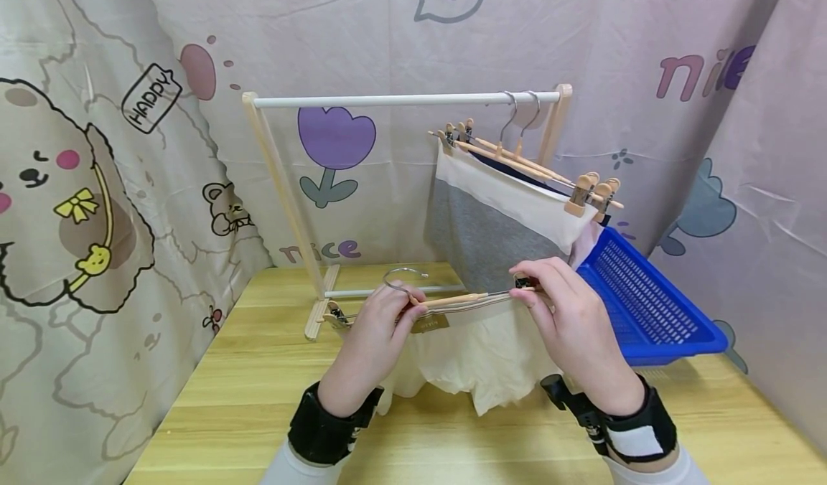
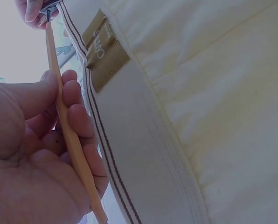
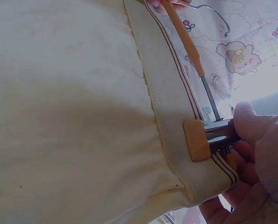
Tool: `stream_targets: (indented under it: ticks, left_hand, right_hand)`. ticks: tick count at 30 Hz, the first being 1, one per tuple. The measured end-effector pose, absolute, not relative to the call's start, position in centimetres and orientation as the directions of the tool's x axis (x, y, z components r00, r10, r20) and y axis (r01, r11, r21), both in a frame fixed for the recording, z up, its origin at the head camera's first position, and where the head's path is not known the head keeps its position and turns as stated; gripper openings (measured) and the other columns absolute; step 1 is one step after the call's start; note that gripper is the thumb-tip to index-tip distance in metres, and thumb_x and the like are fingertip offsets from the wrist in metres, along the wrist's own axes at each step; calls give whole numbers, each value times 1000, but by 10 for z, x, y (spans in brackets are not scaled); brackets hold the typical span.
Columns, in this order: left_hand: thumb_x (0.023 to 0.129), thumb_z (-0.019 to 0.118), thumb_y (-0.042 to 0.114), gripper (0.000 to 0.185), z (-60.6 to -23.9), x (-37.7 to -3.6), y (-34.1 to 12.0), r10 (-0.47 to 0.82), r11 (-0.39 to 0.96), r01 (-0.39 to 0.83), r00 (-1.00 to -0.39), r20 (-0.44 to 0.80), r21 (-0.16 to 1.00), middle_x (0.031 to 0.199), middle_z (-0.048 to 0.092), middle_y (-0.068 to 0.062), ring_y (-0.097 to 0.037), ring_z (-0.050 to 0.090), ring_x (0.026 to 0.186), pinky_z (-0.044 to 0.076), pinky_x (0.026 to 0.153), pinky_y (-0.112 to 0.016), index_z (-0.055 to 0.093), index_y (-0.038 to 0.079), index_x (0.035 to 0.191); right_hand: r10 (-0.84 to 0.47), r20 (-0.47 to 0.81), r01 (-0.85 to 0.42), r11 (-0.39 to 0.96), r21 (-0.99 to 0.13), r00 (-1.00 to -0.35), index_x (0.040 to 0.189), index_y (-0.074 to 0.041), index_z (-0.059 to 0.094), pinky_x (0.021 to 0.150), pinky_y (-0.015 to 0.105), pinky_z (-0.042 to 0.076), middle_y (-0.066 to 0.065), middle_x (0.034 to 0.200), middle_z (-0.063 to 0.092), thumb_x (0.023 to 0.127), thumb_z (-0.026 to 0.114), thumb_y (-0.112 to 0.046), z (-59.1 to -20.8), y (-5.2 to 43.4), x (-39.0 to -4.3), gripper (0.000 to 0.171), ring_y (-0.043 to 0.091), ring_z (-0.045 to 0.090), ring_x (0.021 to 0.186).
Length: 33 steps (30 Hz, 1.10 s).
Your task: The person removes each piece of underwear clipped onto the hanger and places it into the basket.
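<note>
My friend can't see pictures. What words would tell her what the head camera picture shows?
Two hands hold a wooden clip hanger with cream shorts over a wooden table: the left hand grips the bar near the hook, the right hand pinches the right clip. Behind stand a small clothes rack with hung garments and a blue basket.

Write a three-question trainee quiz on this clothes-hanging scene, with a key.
1. True or false: the left hand grips the wooden bar of the clip hanger.
2. What does the right hand pinch? A) the blue basket B) the hanger's clip C) the rack's rail
3. Which garment hangs from the held hanger?

Key: 1 true. 2 B, the clip on the waistband. 3 The cream shorts.
</note>
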State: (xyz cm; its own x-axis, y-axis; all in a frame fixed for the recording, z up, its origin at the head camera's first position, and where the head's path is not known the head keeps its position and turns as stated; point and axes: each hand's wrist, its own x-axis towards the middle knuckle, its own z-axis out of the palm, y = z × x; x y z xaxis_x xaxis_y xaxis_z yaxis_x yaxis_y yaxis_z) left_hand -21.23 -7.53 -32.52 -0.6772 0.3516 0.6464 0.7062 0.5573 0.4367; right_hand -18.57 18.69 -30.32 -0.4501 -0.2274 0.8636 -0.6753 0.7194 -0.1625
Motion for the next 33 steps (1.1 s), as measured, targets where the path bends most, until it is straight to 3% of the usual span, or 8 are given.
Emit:
stream_targets:
  ticks: [7, 19, 33]
  left_hand:
    - [97, 68, 15, 12, -325, -213, -74, 357, 547, 721, -661, 660, 425, 99, 69, -5, -21, 62, 96, 51, 89, -39, 70, 4, 102]
    - [98, 68, 16, 12, -324, -212, -74, 357, 552, 712, -672, 649, 433, 99, 69, -3, -21, 62, 97, 51, 91, -40, 70, 5, 102]
    - [98, 67, 16, 11, -326, -213, -74, 364, 567, 707, -675, 641, 423, 100, 69, -4, -21, 62, 97, 51, 91, -39, 70, 5, 101]
  right_hand:
    - [-229, 850, -662, 729, -173, -475, 112, -3, 68, 76, 15, 45, 7, 100, 68, 106, 46, -44, -303, 188, -186, 47, 14, 59, 84]
    - [-220, 867, -669, 726, -160, -447, 109, -2, 70, 76, 15, 46, 6, 97, 68, 106, 47, -44, -304, 188, -187, 48, 13, 60, 82]
    - [-229, 857, -656, 738, -157, -462, 106, -3, 69, 72, 17, 44, 5, 94, 67, 106, 47, -44, -304, 188, -186, 47, 11, 57, 79]
